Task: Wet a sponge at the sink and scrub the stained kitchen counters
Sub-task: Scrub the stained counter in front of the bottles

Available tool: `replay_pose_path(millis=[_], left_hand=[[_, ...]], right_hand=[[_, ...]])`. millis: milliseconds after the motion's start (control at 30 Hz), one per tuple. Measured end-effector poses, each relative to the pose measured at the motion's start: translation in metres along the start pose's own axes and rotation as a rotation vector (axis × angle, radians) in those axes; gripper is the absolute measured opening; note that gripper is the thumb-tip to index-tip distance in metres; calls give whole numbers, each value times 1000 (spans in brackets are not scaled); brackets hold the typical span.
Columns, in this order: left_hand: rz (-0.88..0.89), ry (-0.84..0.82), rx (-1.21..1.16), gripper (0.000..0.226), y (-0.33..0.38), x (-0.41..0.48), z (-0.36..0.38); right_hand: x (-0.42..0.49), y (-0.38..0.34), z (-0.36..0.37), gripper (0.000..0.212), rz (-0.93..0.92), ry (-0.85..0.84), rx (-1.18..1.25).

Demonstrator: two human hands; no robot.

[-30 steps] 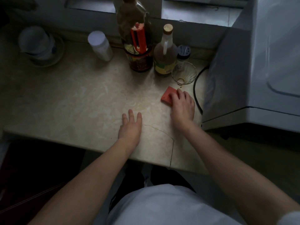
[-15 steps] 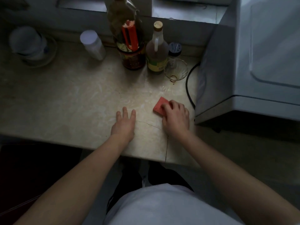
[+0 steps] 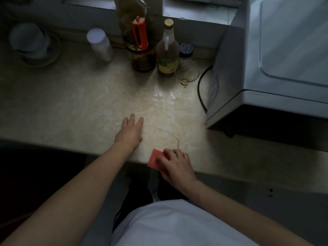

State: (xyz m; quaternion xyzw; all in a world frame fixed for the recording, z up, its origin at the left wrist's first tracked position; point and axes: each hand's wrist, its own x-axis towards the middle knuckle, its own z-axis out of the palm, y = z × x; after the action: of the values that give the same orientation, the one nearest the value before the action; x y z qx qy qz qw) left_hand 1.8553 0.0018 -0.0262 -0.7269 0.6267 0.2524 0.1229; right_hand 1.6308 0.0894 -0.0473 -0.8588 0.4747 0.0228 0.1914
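My right hand [image 3: 174,164] presses a red sponge [image 3: 154,158] flat at the front edge of the beige marbled counter [image 3: 71,103]; the sponge's left part sticks out from under my fingers and slightly overhangs the edge. My left hand [image 3: 130,133] lies flat on the counter with fingers apart, to the upper left of the sponge, holding nothing. A wet sheen [image 3: 165,95] marks the counter behind the hands. A thin curved crack [image 3: 166,133] runs between them.
At the back stand a large dark oil bottle with a red handle [image 3: 140,41], a slimmer bottle [image 3: 167,52], a small jar [image 3: 186,50], a glass cup [image 3: 187,72], a white container [image 3: 100,44] and stacked bowls [image 3: 33,45]. A white appliance [image 3: 275,59] with a black cord [image 3: 201,93] fills the right.
My right hand has dragged the sponge from near the glass cup back toward me to the counter's front edge. My left hand has stayed flat in place.
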Motion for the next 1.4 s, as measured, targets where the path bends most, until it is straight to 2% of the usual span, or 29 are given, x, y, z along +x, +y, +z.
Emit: replay_pose_path(millis=[100, 267, 467, 800, 1033, 1267, 1400], left_hand=[[7, 7, 6, 82, -1, -1, 1], [13, 9, 19, 82, 0, -1, -1], [23, 7, 22, 83, -1, 1, -2], [17, -15, 38, 84, -1, 2, -1], [16, -17, 37, 83, 0, 1, -2], [19, -13, 35, 84, -1, 1, -1], [26, -13, 28, 84, -2, 1, -1]], right_hand=[[8, 7, -4, 46, 9, 12, -7], [47, 34, -29, 47, 283, 146, 20], [94, 50, -49, 49, 434, 221, 65], [93, 51, -51, 56, 442, 249, 115], [99, 49, -51, 53, 438, 232, 9], [136, 62, -64, 46, 472, 319, 59], [160, 70, -73, 48, 520, 302, 57]])
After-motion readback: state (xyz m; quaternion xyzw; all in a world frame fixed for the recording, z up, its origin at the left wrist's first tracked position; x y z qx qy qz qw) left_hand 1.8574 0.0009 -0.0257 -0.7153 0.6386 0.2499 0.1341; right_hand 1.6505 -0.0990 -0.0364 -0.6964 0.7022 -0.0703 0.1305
